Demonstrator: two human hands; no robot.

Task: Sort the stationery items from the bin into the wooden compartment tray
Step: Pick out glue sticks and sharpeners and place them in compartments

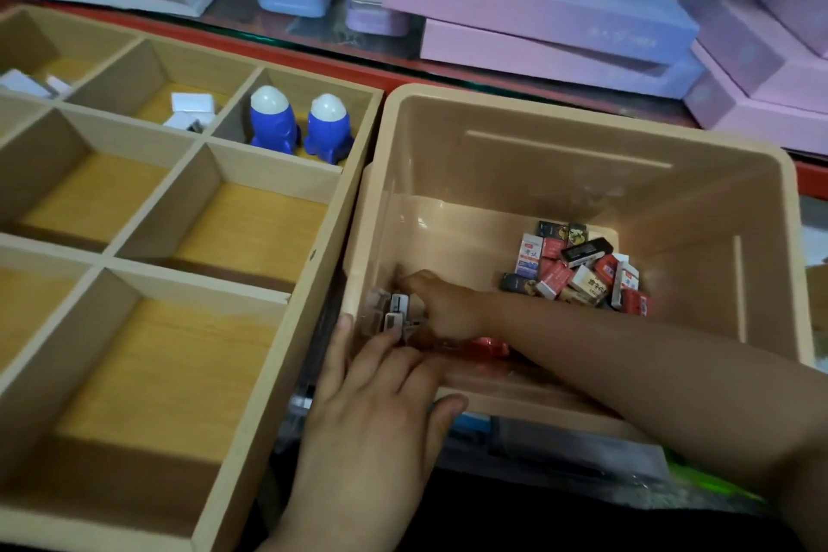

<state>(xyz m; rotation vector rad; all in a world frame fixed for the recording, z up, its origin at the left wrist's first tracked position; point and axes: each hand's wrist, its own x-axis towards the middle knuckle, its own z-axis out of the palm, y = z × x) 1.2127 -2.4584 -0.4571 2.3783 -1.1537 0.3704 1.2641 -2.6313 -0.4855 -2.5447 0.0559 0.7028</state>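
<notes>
While pick-up was in hand at the bin's (582, 112) 7 o'clock corner, the left hand (372, 412) lay straight-fingered on small metal pieces (396, 309); the right hand's (441, 305) grip was unreadable (fingers hidden). Next: pinch, carry to tray (334, 211), 9 o'clock.

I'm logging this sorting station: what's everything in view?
wooden tray: one, tan, left
bin: one, beige, right of tray
rocket-shaped items: two, blue with white tips, tray's far right compartment
small blocks: a few, white, tray's far compartments
erasers: a pile, red, white, black, bin's far right
small clear and metal pieces: several, bin's near left corner
flat boxes: several, pink and purple, behind
left hand: over bin's near rim
right hand: in bin, at the small pieces
</notes>
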